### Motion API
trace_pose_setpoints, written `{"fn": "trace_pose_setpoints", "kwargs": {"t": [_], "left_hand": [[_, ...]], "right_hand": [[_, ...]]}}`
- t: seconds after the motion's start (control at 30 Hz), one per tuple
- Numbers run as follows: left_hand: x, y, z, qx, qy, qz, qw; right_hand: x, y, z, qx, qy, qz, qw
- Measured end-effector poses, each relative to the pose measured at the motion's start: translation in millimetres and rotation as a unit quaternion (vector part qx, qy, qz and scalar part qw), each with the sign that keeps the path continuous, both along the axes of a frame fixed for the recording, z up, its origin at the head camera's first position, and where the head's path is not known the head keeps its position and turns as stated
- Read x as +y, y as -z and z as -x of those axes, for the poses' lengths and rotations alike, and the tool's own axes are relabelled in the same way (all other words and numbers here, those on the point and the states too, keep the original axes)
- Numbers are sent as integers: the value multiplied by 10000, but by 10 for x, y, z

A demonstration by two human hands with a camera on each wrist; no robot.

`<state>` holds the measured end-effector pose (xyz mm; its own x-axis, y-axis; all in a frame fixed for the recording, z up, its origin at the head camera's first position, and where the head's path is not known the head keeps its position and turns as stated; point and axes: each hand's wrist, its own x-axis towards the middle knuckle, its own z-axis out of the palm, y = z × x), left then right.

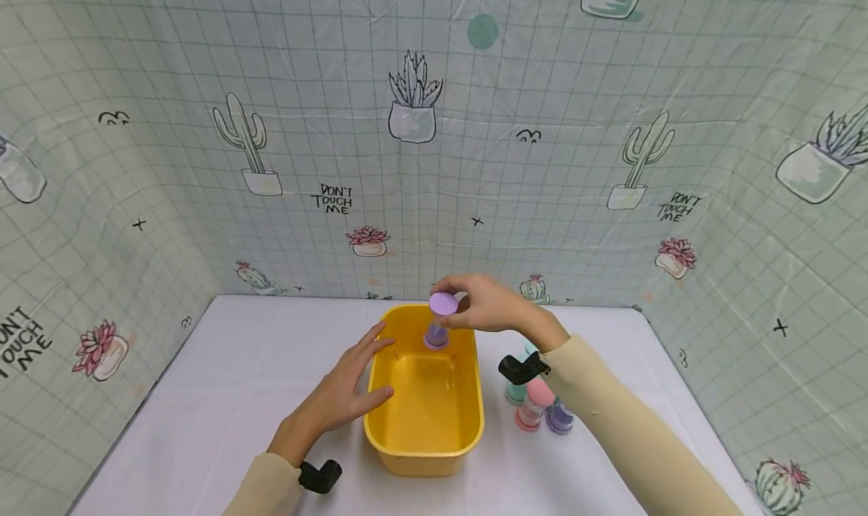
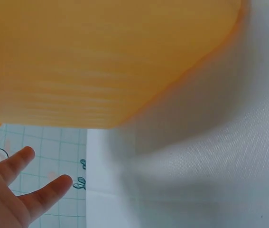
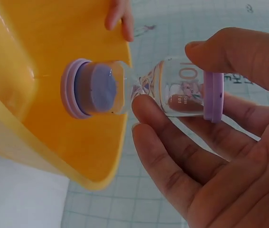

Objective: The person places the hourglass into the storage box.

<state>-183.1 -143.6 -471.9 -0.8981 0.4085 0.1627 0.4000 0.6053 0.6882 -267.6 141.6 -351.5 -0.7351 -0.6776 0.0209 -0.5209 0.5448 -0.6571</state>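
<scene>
My right hand (image 1: 490, 303) holds an hourglass (image 1: 444, 303) upright over the far end of a yellow bin (image 1: 423, 403). In the right wrist view, thumb and fingers grip the upper glass bulb of this hourglass (image 3: 181, 90). It has lilac end caps, purple sand in the lower bulb and a "10" printed on the glass. My left hand (image 1: 346, 389) is at the bin's left rim with its fingers spread and fairly straight. The left wrist view shows those fingers (image 2: 49, 194) beside the bin's outer wall (image 2: 101, 61).
Right of the bin, several more hourglasses stand close together on the white-covered table (image 1: 271, 365): a pink one (image 1: 540, 392), a purple one (image 1: 560, 419) and teal ones (image 1: 515, 394), partly hidden by my right wrist. A cactus-print cloth (image 1: 441, 184) hangs behind and at both sides.
</scene>
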Motion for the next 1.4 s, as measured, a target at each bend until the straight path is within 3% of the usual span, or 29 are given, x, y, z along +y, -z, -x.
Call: {"fn": "trace_pose_setpoints", "kwargs": {"t": [0.4, 0.77, 1.2, 1.4], "left_hand": [[-7, 11, -1, -60, 40, -5, 10000], [-30, 10, -19, 64, 171, -117, 9998], [-39, 6, -12, -17, 156, -131, 9998], [-51, 8, -19, 63, 172, -188, 9997]], "right_hand": [[-263, 293, 101, 182, -231, -486, 9984], [-458, 476, 124, 79, -99, -666, 9977], [-604, 635, 108, -493, 377, -906, 9940], [-643, 691, 106, -443, 434, -884, 9942]]}}
